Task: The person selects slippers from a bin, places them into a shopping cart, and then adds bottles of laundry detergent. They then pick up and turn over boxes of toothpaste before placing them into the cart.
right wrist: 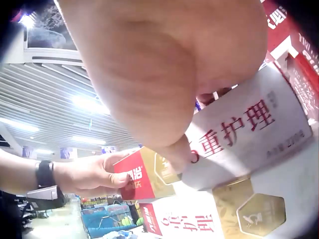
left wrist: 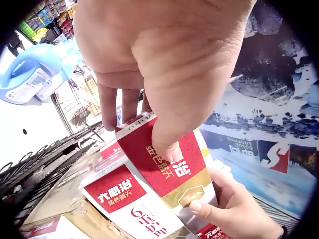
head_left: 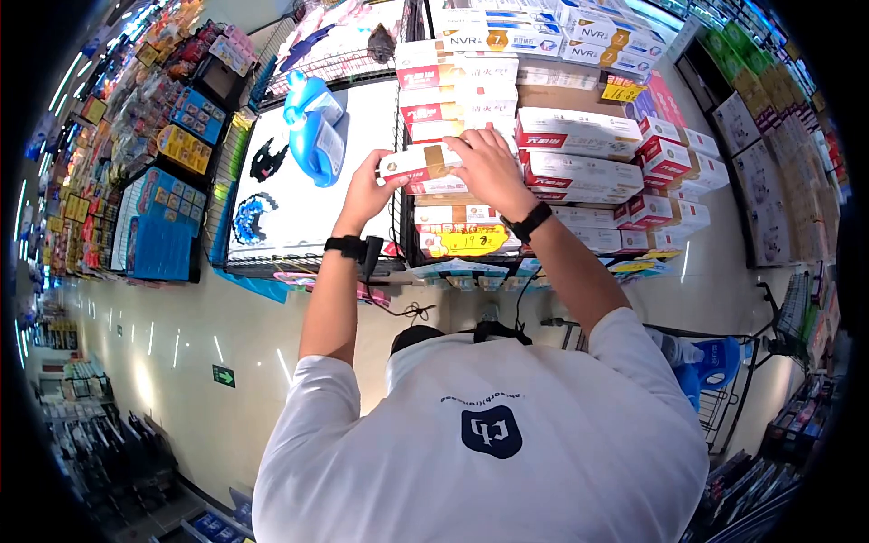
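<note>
A red, white and gold toothpaste box [head_left: 405, 168] is held between both hands over a stack of similar boxes. At its red left end, my left hand [head_left: 366, 193] grips it, with the thumb [left wrist: 167, 142] across the red face in the left wrist view. My right hand [head_left: 493, 170] holds the other end from above; in the right wrist view its thumb [right wrist: 174, 157] lies against the printed side. Just beneath, another toothpaste box [left wrist: 122, 189] with the same red end lies in the stack.
Blue detergent bottles [head_left: 319, 149] lie on the white surface to the left, behind a wire rim. A yellow price sign [head_left: 471, 241] fronts the stack. More toothpaste boxes [head_left: 579, 172] fill the right side. A cart with a blue bottle [head_left: 720, 362] stands at lower right.
</note>
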### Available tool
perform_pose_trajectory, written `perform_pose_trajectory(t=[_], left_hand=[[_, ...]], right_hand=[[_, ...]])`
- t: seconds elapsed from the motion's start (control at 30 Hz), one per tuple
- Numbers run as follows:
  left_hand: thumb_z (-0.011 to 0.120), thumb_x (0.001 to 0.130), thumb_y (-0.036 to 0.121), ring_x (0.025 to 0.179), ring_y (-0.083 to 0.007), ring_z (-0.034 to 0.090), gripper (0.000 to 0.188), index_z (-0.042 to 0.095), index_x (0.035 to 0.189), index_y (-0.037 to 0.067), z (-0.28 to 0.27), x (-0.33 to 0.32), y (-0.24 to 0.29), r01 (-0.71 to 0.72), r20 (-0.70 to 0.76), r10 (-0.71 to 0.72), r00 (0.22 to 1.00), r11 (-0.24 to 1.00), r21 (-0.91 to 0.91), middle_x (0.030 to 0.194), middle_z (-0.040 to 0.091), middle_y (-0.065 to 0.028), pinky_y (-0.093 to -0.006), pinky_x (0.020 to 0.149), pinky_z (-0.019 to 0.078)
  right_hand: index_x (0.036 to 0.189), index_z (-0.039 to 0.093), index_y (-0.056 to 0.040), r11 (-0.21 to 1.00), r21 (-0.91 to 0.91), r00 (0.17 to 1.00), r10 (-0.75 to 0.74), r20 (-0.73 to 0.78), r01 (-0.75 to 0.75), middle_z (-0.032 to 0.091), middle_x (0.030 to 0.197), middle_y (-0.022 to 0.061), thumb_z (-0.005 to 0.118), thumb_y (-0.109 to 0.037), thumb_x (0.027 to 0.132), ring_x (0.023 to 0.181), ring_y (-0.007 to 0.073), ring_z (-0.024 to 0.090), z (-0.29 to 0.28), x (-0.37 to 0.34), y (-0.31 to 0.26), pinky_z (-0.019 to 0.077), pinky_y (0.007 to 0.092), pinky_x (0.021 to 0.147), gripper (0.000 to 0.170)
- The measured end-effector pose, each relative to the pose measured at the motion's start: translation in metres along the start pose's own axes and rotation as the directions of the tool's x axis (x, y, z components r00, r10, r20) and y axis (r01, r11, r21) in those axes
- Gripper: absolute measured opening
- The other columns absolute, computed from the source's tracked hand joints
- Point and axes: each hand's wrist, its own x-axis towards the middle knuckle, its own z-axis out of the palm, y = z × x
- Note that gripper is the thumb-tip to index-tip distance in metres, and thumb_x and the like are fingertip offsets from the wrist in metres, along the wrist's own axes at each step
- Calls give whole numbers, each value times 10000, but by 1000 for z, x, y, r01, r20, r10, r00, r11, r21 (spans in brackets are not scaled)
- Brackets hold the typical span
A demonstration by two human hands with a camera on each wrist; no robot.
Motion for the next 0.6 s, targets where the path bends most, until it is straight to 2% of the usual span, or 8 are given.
perform_pose_trajectory(t=[0.2, 0.27, 0.33, 0.4, 0.43, 0.47, 0.53, 0.6], left_hand=[[754, 769, 17, 942, -136, 600, 429, 523, 1129, 9, -45, -51, -22, 65, 32, -59, 998, 968, -242, 993, 617, -59, -287, 826, 495], [748, 769, 5, 968, -138, 593, 446, 512, 1147, 9, -56, -66, -16, 28, 26, -22, 999, 959, -284, 1007, 608, -59, -285, 849, 484], [748, 776, 16, 984, -144, 581, 467, 496, 1169, 17, -61, -78, -9, -7, 27, 20, 999, 913, -407, 1028, 584, -52, -280, 866, 474], [714, 823, 45, 942, -128, 580, 417, 490, 1174, 22, -51, -85, -11, 91, 45, -83, 996, 712, -697, 1008, 569, -34, -261, 841, 477], [668, 879, 111, 882, -91, 572, 339, 507, 1165, 24, -42, -87, -19, 202, 66, -214, 975, 715, -669, 972, 563, -20, -225, 792, 474], [623, 923, 214, 835, -63, 566, 314, 529, 1155, 25, -34, -87, -35, 265, 51, -271, 961, 855, -446, 913, 569, -17, -205, 682, 485], [589, 945, 268, 747, -64, 568, 329, 542, 1145, 11, -18, -80, -11, 333, 55, -385, 921, 706, -625, 870, 592, -31, -207, 580, 481], [531, 975, 303, 652, -100, 587, 361, 539, 1132, -22, -8, -71, -17, 393, 165, -410, 897, 569, -723, 893, 629, -70, -221, 538, 483]], right_hand=[[1174, 566, -74, 985, 77, 977, 144, 155, -157, 567, 1022, 89, 763, -224, 718, 1064, 273, 524, -19, -21, -15, 380, 404, 964, 519], [1133, 565, -50, 886, 422, 979, 146, 140, -192, 574, 1057, 124, 760, -199, 721, 1064, 310, 543, -25, -27, -28, 425, 414, 922, 479], [1148, 531, -36, 922, 331, 979, 177, 104, -201, 578, 1089, 127, 751, -198, 763, 1034, 277, 579, -22, -39, -35, 479, 381, 879, 472], [1206, 482, -36, 519, 776, 887, 449, 109, -358, 572, 1086, 98, 729, -235, 823, 1020, 193, 576, -3, -64, -32, 488, 328, 899, 497], [1251, 437, -46, 378, 832, 847, 498, 186, -405, 555, 1066, 69, 681, -291, 878, 1002, 147, 561, 6, -73, -27, 536, 297, 827, 509], [1251, 437, -46, 377, 827, 840, 507, 193, -417, 555, 1066, 69, 681, -291, 878, 1002, 147, 561, 7, -75, -30, 536, 297, 827, 509], [1260, 426, -44, 131, 795, 635, 683, 361, -593, 558, 1070, 73, 651, -322, 898, 996, 150, 567, 9, -81, -37, 574, 314, 740, 508], [1266, 424, -59, 145, 768, 610, 704, 362, -624, 563, 1100, 82, 631, -333, 910, 1001, 160, 580, 10, -85, -41, 593, 323, 668, 494]])
